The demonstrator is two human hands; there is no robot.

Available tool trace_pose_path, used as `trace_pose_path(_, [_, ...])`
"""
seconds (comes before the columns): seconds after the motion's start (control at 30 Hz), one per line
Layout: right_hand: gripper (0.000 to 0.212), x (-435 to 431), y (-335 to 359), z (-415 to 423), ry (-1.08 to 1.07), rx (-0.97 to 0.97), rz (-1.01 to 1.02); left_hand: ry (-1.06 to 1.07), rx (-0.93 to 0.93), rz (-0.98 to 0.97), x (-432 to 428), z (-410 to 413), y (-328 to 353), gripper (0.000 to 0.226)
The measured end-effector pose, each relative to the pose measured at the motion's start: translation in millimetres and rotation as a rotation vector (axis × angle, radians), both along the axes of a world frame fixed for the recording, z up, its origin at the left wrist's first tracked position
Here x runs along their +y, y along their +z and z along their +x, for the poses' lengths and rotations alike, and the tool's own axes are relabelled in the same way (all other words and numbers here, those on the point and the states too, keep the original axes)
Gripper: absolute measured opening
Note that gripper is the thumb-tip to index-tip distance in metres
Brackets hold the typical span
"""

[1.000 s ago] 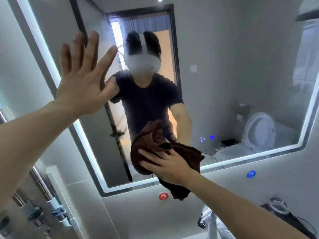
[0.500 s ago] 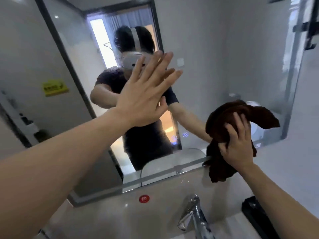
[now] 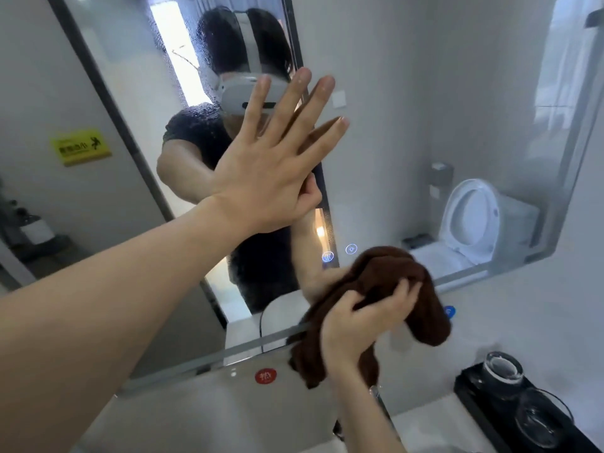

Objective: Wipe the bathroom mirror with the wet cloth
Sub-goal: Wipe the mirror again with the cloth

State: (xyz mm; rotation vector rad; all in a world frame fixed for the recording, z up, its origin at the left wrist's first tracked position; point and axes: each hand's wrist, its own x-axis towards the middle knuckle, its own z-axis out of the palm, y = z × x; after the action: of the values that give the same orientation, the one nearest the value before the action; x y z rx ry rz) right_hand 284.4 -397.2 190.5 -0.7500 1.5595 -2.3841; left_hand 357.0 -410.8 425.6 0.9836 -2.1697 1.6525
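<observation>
2 bare hands were up at the large wall mirror with its lit border strip. The left hand held nothing: its fingers were straight and fanned wide, palm toward the glass and apparently resting on it. The right hand had its fingers curled into the dark brown terry cloth, which sat bunched at the mirror's lower edge, right of centre, with 1 end hanging below the frame over the pale wall.

Several things could have gone wrong from here. The flat left palm would likely leave prints on the glass, which the cloth would then need to cover. Because the cloth was wadded and not spread, little of it probably met the glass, so streaks and missed bands seemed likely. It also lay just beside the 2 glowing blue touch icons, and a wet pass over them might trigger them. The loose end could drip toward the black tray of glass cups below.
</observation>
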Motion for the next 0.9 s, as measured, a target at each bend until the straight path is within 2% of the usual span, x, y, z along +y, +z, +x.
trace_pose_path(0.1, [0.073, 30.7, -2.3, 63.1, 0.112, 0.041, 0.068, 0.024, -0.015, 0.013, 0.9, 0.7, 1.0, 0.076])
trace_pose_path(0.2, [0.075, 59.8, -17.8, 104.0, 0.243, 0.242, 0.110, 0.017, -0.012, 0.029, 0.9, 1.5, 2.2, 0.076])
trace_pose_path(0.37, [0.067, 61.7, -38.2, 34.3, 0.370, 0.591, 0.113, -0.028, 0.021, 0.016, -0.7, 2.4, 0.8, 0.074])
trace_pose_path(0.57, [0.065, 10.5, -0.7, -130.9, 0.179, 0.436, 0.266, -0.036, 0.013, -0.046, -6.7, 5.4, -2.9, 0.073])
trace_pose_path(0.67, [0.061, 7.9, 21.4, -191.0, 0.207, 0.496, 0.302, -0.030, 0.016, -0.036, -6.6, 4.0, -2.7, 0.074])
trace_pose_path(0.73, [0.053, 20.1, 29.2, -207.6, 0.266, 0.464, 0.292, -0.027, 0.025, -0.030, -5.0, 3.2, -2.7, 0.074])
trace_pose_path(0.9, [0.035, 80.8, 41.4, -213.3, 0.552, -0.018, 0.222, 0.107, -0.013, 0.056, 7.0, 5.0, 1.5, 0.075])
